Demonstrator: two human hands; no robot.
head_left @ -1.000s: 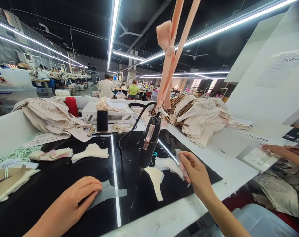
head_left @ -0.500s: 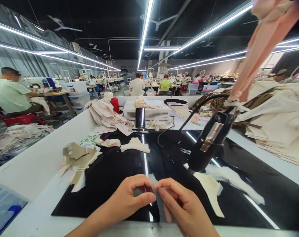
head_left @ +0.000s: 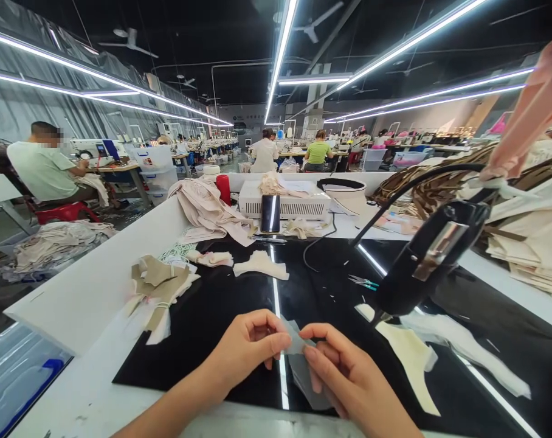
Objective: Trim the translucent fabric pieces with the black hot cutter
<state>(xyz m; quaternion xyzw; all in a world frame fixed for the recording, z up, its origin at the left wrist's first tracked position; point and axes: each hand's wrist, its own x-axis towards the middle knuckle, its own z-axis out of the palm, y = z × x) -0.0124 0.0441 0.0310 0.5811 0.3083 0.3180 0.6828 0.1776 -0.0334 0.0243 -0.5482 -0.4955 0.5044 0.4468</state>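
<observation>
My left hand [head_left: 251, 348] is closed in a pinch, thumb against forefinger, on the upper edge of a thin translucent grey fabric piece [head_left: 306, 380]. Facing it, my right hand [head_left: 344, 374] grips the same piece at its right side, with the fingers curled and partly hidden. The lower part of the piece hangs over the black mat [head_left: 203, 359]. Right of my hands lies a curved cream fabric piece [head_left: 415, 368], and a sheer white piece [head_left: 476, 350] is beside it. Above them hangs a black handheld device [head_left: 433, 258], tied up with pink cloth [head_left: 529, 115].
Small snips [head_left: 363, 282] lie behind the black device. A beige cut piece [head_left: 260, 265] sits farther back, with a tied bundle [head_left: 160, 283] at left. A phone [head_left: 270, 214] leans on a white vented box [head_left: 298, 207]. Fabric stacks [head_left: 526, 255] stand at right.
The camera view has turned left, so the surroundings sit farther right. My hands have drawn slightly apart, and more of the translucent piece shows between them.
</observation>
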